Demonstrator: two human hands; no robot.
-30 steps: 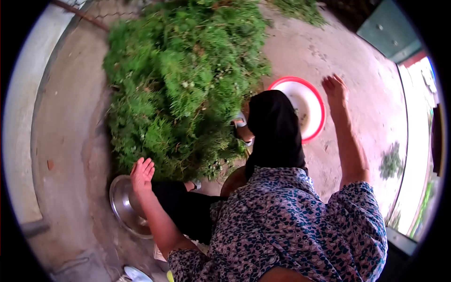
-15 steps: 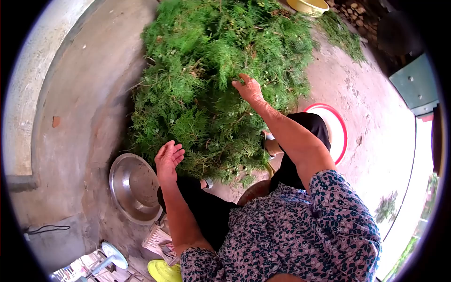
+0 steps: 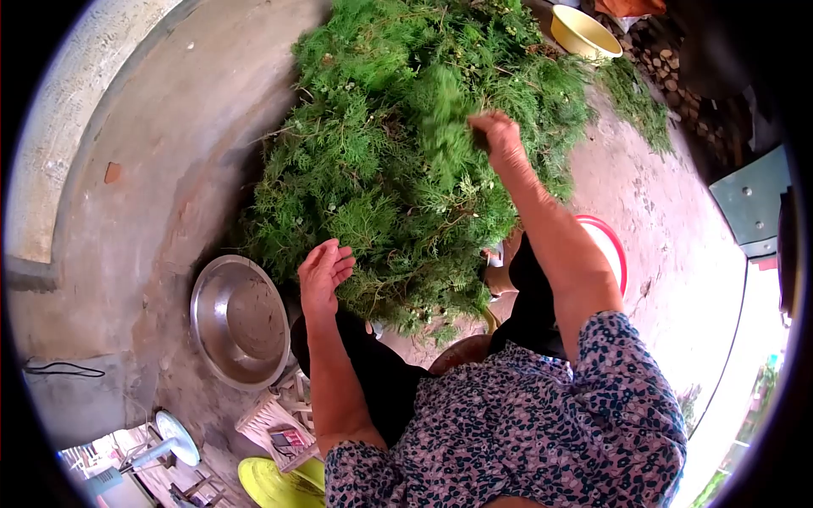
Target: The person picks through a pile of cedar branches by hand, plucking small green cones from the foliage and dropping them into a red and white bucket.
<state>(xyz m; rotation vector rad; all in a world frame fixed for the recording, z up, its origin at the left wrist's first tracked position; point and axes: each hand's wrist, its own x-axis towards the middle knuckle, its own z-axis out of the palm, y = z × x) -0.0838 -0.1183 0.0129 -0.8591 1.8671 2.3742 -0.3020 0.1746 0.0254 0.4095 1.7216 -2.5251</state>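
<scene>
Reporting from the yard: a seated person in a floral shirt (image 3: 508,406) and dark trousers (image 3: 368,368) works over a broad heap of evergreen branches (image 3: 364,152), which spreads before and beneath the fingers of both hands. The right hand (image 3: 501,144), arm stretched across the heap, has its fingers drawn in narrow on a leafy evergreen sprig (image 3: 445,127), blurred by motion and reaching off to the left of the fingertips. The left hand (image 3: 320,275) is raised at the near left edge of the greenery, fingers loosely parted and slightly curled, holding nothing; whether the fingertips brush the foliage, this onlooker cannot tell.

Just beside the left fingers, lower and to the left, a wide stainless steel basin (image 3: 254,317) sits on the concrete floor (image 3: 161,195). Nearer the body, below those fingers, are a pale slatted seat (image 3: 264,416) and a lime-green round object (image 3: 275,484). To the right of and nearer than the right fingers, a red-rimmed basin (image 3: 624,258) shows in part behind the arm. Well beyond the right fingers stand a yellow basin (image 3: 584,35), a smaller spread of cut greenery (image 3: 639,106) and stacked firewood (image 3: 671,76). A green metal panel (image 3: 749,199) is farther off to their right.
</scene>
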